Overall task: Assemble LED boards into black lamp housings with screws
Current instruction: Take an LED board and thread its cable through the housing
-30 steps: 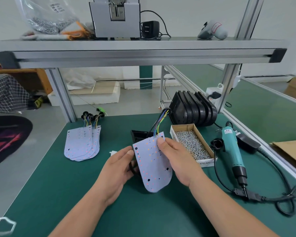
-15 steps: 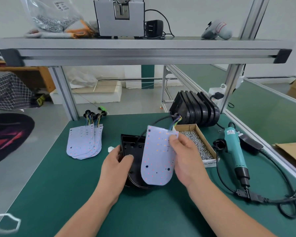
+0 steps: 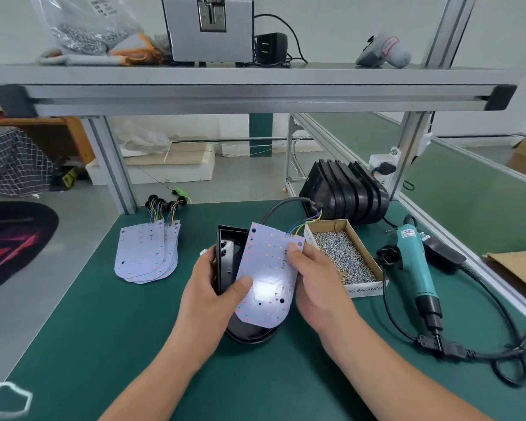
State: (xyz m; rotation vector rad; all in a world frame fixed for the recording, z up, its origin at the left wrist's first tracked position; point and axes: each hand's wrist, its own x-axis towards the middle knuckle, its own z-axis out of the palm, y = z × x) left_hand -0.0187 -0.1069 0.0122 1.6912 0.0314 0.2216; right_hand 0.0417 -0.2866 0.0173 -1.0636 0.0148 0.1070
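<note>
One white shield-shaped LED board [image 3: 268,268], about four more piled boards [image 3: 146,256]; one black plastic lamp housing [image 3: 225,259], roughly six stacked housings [image 3: 346,189]; one cardboard screw box [image 3: 365,291]; one teal electric screwdriver [image 3: 413,268].

Bare green mat [image 3: 88,344] lies open front-left; cardboard box of silver screws [image 3: 365,289] and teal electric screwdriver [image 3: 413,265] crowd the right.

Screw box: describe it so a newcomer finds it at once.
On the green bench, look in front of the stack of black housings. The screw box sits there, left of the teal screwdriver: an open cardboard tray heaped with silver screws.
</note>
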